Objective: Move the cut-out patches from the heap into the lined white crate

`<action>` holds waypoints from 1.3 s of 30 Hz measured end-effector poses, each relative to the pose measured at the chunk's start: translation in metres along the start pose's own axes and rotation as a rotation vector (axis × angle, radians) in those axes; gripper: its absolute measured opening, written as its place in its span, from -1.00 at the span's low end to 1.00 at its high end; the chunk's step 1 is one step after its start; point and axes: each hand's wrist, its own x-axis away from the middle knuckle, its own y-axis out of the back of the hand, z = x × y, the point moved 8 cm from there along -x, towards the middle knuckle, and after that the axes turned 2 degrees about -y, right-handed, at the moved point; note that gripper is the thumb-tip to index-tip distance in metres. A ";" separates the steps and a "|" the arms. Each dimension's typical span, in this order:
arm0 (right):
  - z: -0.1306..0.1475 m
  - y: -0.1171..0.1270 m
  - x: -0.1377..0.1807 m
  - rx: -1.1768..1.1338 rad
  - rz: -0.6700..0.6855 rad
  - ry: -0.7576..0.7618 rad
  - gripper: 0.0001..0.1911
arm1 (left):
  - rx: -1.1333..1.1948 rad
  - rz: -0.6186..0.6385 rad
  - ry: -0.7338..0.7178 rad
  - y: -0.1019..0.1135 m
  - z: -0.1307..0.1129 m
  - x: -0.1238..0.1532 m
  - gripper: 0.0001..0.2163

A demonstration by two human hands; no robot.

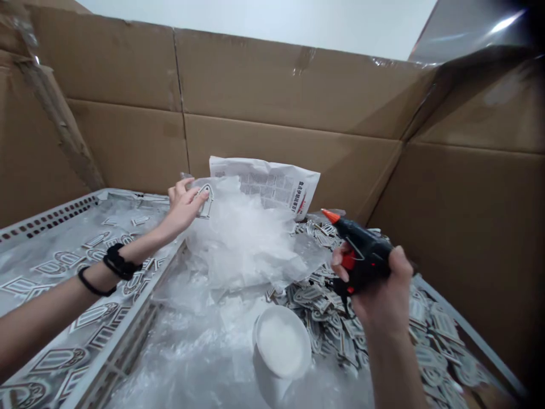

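My right hand [381, 289] grips a black hot glue gun [366, 250] with an orange nozzle and a red trigger. The nozzle points up and to the left, away from any piece. On the other side, my left hand [185, 201] has its fingers closed on a small grey-and-white arch-shaped cut-out [206, 207], at the left edge of a white, frosted sheet pile [251, 238]. Whether the cut-out rests on the pile, I cannot tell. Below the pile stands a round white bowl [283, 342] with white contents.
At left, a white plastic tray [114, 363] holds several spaced-out cut-outs [55, 360]. A heap of similar cut-outs [327, 318] lies at right. Clear plastic film [183, 352] covers the front. Newspaper [272, 182] leans behind the pile, and cardboard walls [276, 85] enclose the work area.
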 end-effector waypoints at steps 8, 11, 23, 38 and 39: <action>0.009 -0.053 0.038 0.396 0.305 0.225 -0.53 | 0.522 0.626 0.201 -0.053 -0.072 0.105 -0.54; 0.020 -0.064 0.046 0.526 0.363 0.323 -0.54 | 0.679 0.643 0.286 -0.059 -0.070 0.122 -0.59; 0.029 -0.082 0.055 0.680 0.414 0.467 -0.64 | 0.671 0.599 0.211 -0.054 -0.080 0.130 -0.51; 0.031 -0.085 0.060 0.698 0.387 0.551 -0.71 | 0.738 0.619 0.206 -0.058 -0.079 0.135 -0.52; 0.031 -0.085 0.061 0.698 0.386 0.559 -0.71 | 0.741 0.625 0.202 -0.059 -0.078 0.135 -0.52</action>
